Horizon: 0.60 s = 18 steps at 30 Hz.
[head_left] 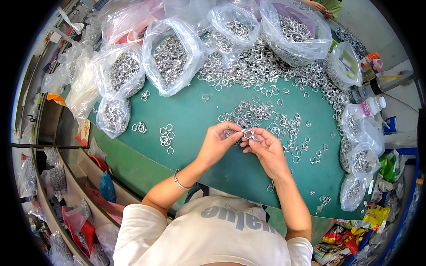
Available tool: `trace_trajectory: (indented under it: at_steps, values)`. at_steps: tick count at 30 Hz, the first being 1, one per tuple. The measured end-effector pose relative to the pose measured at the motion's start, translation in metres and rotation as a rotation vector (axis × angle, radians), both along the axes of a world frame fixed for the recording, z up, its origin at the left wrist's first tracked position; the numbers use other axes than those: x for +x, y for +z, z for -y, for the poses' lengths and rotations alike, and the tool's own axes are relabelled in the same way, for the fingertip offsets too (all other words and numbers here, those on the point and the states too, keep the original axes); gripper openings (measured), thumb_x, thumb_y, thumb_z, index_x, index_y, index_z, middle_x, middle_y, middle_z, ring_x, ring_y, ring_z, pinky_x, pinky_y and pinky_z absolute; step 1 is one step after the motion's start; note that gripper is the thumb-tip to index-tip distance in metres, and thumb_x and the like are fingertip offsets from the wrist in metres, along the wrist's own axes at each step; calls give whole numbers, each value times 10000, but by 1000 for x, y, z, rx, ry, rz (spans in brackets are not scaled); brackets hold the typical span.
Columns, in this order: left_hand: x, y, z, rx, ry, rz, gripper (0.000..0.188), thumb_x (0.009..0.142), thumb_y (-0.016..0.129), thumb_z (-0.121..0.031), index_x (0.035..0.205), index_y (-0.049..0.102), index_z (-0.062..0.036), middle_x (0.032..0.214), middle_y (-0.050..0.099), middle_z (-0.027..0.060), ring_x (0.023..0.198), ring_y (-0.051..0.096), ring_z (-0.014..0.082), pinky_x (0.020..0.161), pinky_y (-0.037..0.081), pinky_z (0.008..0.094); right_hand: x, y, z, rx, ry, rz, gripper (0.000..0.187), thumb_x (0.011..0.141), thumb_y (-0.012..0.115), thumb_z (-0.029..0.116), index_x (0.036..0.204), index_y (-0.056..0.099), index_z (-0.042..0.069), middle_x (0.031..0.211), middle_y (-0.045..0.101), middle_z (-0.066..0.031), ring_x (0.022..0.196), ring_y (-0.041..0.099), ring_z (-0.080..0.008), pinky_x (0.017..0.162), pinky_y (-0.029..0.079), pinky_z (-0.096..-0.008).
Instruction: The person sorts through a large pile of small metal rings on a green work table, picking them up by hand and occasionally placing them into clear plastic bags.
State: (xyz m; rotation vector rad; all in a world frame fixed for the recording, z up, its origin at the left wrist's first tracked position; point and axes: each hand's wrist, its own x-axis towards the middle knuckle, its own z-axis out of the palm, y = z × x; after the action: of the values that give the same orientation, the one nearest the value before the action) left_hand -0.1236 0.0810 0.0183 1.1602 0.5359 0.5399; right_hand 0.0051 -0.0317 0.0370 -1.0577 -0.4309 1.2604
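Observation:
Over the middle of the green table my left hand (pixel 217 141) and my right hand (pixel 267 150) meet at the fingertips. Both are closed around silver rings (pixel 249 134), pinched between thumbs and fingers; how many is too small to tell. Just beyond my hands lies a loose heap of silver rings (pixel 253 113). To the right, more rings (pixel 290 131) are scattered singly and in small clumps. A little group of rings (pixel 166 137) sits left of my left hand, with another small cluster (pixel 140 127) farther left.
A large pile of rings (pixel 248 66) covers the table's far side. Clear plastic bags of rings (pixel 171 60) line the back, and smaller bags (pixel 355 188) the right edge. A bottle (pixel 375 104) lies at the right. Shelves (pixel 77 177) stand left. Another person's hand (pixel 320 8) shows far right.

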Motion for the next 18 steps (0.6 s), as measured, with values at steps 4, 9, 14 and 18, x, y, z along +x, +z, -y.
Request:
trace_trajectory:
  at_steps: [4,9,14,18]
  values:
    - [-1,5,10,326,83,32,92,827,636,63,913,631,32,921,610,68,801,580,122,709,472,240,-2,8,2,6,-29,55,243,907,574,42,1133,543,-41,937,636,-89,808,605,-118,690,499,-240]
    - [-6,11,15,568,102,-17,135,775,659,106,881,650,24,925,605,83,769,561,110,618,432,225,-6,4,7,23,-87,334,258,919,558,49,1163,555,-33,911,627,-74,782,586,-106,672,485,-234]
    - [-6,11,13,690,107,56,164,767,671,95,898,651,-1,885,621,80,680,545,109,545,418,227,-9,10,13,39,-72,204,264,925,526,16,1181,573,-21,887,620,-62,787,580,-97,677,482,-224]
    - [-8,22,17,750,57,13,172,766,676,90,902,649,-12,868,626,83,653,550,114,518,422,237,-13,8,14,42,-143,580,258,914,523,-20,1166,575,-39,873,617,-59,805,582,-98,673,486,-225]
